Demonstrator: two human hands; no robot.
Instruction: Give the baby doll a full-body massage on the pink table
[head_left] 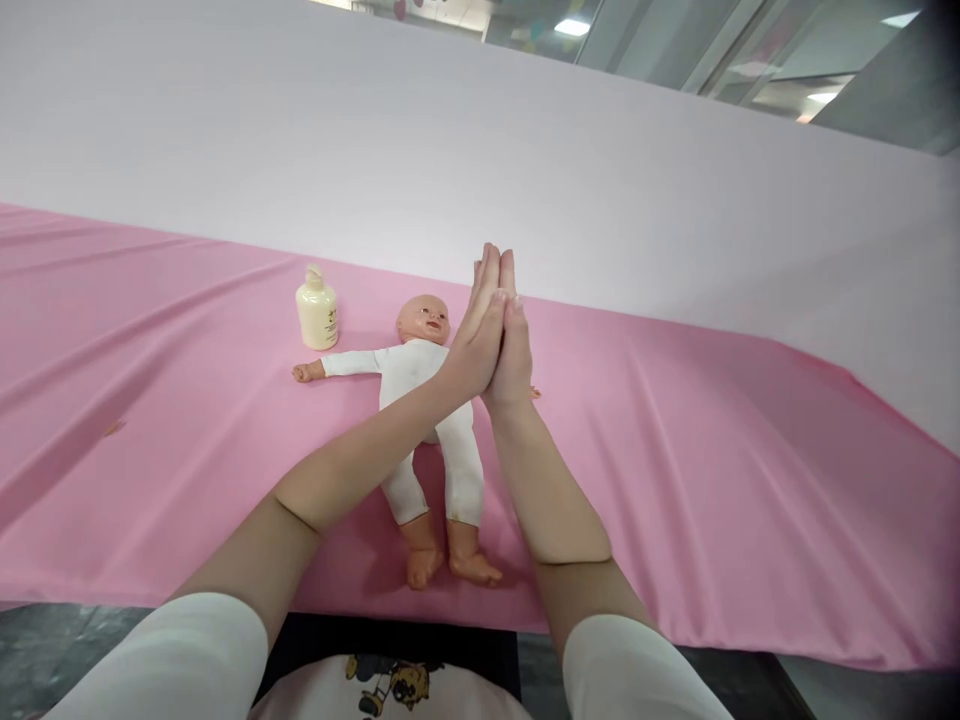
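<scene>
Reach in from the white sleeves (176, 655) at the near edge, slanting the left forearm (349, 465) up and to the right, in front of the middle of the doll (409, 370) in view, and the right forearm (555, 490) up and to the left, more steeply. Looks like a step of pressing or rubbing palm to palm. To do it well, match heels and fingers evenly, use light, steady pressure, and work above the doll rather than leaning onto it. Hold the left hand (478, 335) and right hand (514, 350) upright and flat against each other, fingers straight and pointing up and away, thumbs toward the body, gripping no object in sight. Cannot tell of anything spread between the palms. Beyond and below, find the doll lying face up on the pink cloth (652, 470), feet toward the near edge, one arm stretched to the left, the other mostly hidden behind the hands. Avoid brushing its head, just beside the left hand in view. Near the outstretched arm, see the cream pump bottle (318, 315), standing upright, well apart from both hands. Past the cloth, see the white wall (420, 160).
</scene>
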